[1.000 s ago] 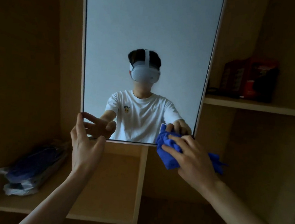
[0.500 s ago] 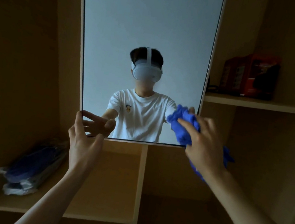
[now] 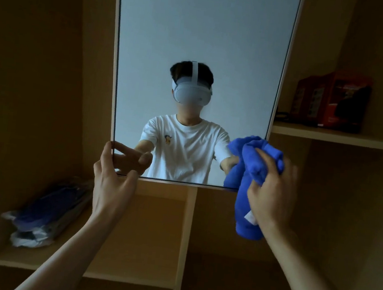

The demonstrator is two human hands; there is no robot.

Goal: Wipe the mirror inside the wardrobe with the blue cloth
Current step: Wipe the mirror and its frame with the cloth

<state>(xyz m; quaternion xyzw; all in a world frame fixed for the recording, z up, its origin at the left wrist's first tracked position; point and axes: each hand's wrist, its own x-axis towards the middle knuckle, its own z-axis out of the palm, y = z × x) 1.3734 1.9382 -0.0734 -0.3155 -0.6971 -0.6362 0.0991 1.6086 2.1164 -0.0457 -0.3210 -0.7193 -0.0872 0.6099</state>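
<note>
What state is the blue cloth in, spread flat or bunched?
Bunched: blue cloth is wadded in the right hand, lumpy folds over the mirror edge, one end hanging down.

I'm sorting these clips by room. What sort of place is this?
Probably the inside of a wooden wardrobe at home: a tall mirror set between plain wooden shelves, a bagged bundle stored on a lower shelf, and a red box on an upper one.
</note>
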